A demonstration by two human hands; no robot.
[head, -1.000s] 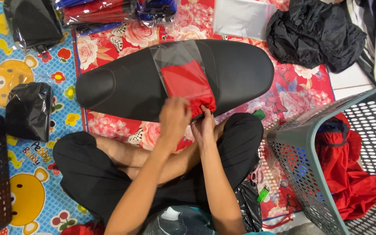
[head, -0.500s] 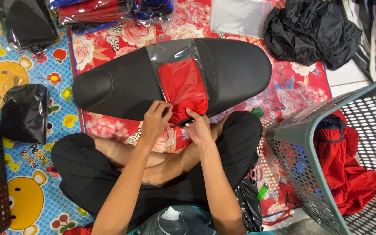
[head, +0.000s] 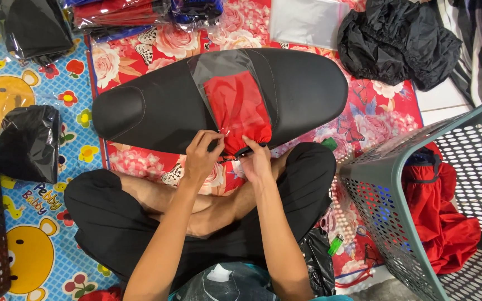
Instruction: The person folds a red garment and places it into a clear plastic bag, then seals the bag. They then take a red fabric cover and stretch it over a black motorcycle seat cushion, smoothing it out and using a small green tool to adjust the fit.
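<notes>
Seated cross-legged on a floral mat [head: 140, 61], we work over one long black motorcycle seat [head: 157, 108] that lies across the mat just beyond our knees. It looks stiff and bulky, the heaviest piece here, and serves as a firm form to work against. Across its middle lies one clear plastic bag [head: 227, 64] with a folded red fabric cover [head: 235, 108] inside; the cover seems light, soft and easily bunched, the film slick, so the surest hold is at the gathered mouth at the seat's near edge. There our left hand [head: 202, 159] pinches the bag's edge with curled fingers, and our right hand [head: 256, 161] grips the bunched red fabric beside it, the two hands nearly touching.

To the right, one grey-green perforated laundry basket [head: 386, 206] holds more red cloth [head: 447, 223]. One heap of loose black fabric [head: 400, 42] sits at upper right. We count two bagged black covers [head: 29, 142] at left, one stack of wrapped red and blue covers at top, one flat empty clear bag [head: 308, 19], and one small green lighter [head: 336, 244] by the basket.
</notes>
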